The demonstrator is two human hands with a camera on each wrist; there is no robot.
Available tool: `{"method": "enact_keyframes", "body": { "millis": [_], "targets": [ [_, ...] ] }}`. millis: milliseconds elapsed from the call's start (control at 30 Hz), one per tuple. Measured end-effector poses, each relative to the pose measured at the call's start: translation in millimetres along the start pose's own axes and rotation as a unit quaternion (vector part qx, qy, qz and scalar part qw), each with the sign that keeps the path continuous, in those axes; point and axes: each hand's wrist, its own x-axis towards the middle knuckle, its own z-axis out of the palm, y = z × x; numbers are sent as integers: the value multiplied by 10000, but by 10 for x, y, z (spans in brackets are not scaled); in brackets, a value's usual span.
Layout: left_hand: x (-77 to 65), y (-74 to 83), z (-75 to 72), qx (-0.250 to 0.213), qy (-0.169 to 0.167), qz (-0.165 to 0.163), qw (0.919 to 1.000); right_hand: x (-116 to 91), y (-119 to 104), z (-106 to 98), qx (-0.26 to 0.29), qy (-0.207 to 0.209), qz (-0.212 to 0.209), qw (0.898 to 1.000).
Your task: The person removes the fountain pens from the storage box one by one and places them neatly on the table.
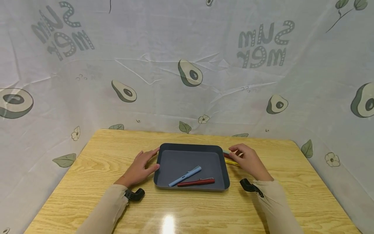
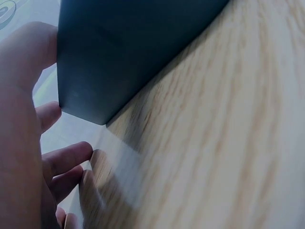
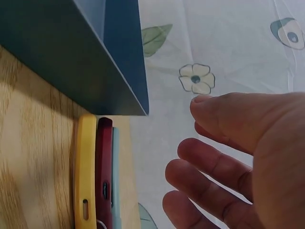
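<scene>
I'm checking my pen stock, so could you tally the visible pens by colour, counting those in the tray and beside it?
Red: 2, the inner red pen and outer red pen
Light blue: 1, the light blue pen
Yellow: 1, the yellow pen
Pale blue-green: 1, the pale blue-green pen
Total: 5
</scene>
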Motion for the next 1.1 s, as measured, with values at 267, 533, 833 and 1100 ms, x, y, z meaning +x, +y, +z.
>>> {"method": "enact_keyframes", "body": {
  "millis": [267,533,833,1100],
  "targets": [
    [15,30,-12,30,-41,8,10000,7,-72,11,-62,-116,-128,9998],
    [45,34,-7,45,-72,100,9999,8,-95,19,-68,-198,-281,9994],
    [48,0,3,25,-112,138,9998,-17,-56,65,130,-443,-320,9984],
    [-3,-4,-5,25,-128,82,9999,-30,-56,129,247,-696,-310,9968]
  ]
}}
